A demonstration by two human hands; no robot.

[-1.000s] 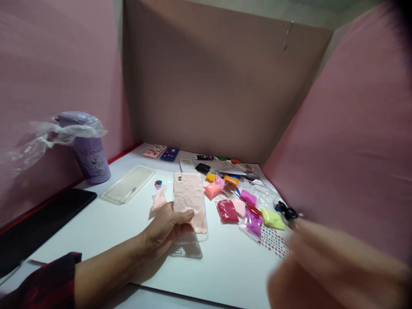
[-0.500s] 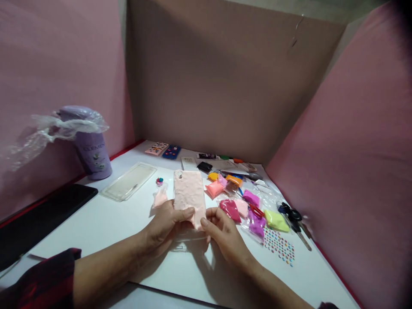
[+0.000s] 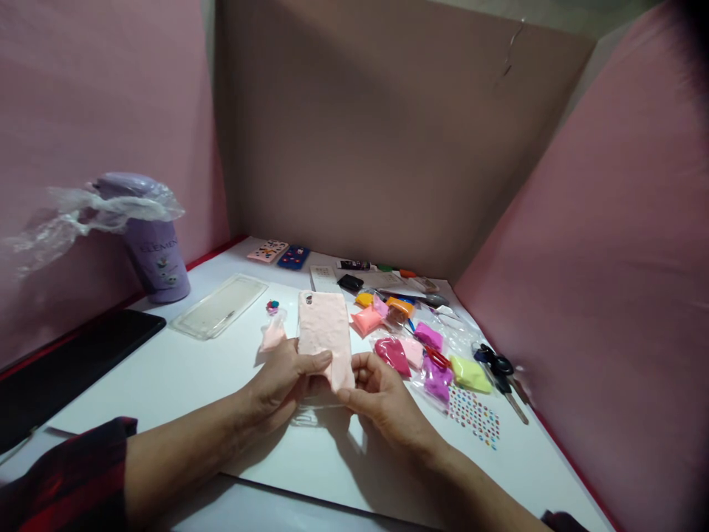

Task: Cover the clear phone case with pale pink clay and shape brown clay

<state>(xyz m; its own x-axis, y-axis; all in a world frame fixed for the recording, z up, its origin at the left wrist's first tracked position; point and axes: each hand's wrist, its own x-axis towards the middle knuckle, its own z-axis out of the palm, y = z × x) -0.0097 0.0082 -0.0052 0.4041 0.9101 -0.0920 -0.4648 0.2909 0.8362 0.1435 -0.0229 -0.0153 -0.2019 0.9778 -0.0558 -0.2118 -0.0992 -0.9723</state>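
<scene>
Here in the middle of things is the clear plastic phone case (image 3: 323, 400), tilted up just above the white flat surface (image 3: 443, 480), its back wearing a thin, lumpy sheet of pale pink clay (image 3: 324, 325). The left hand (image 3: 277, 380) has it firmly: thumb across the lower front, fingers tucked behind, closed around the left edge. In comes the right hand (image 3: 388, 403) on the other side, fingers curled, thumb and fingertips nearly together in a pinch at the lower right corner.

This looks like the spreading step, clay being worked out to the edges; the camera hole at the top left shows through. But look below: a strip of bare plastic, not yet covered! The next move seems to call for gentle thumb pressure, easing clay downward without tearing that thin corner, while the left hand's grip keeps the case steady.
</scene>
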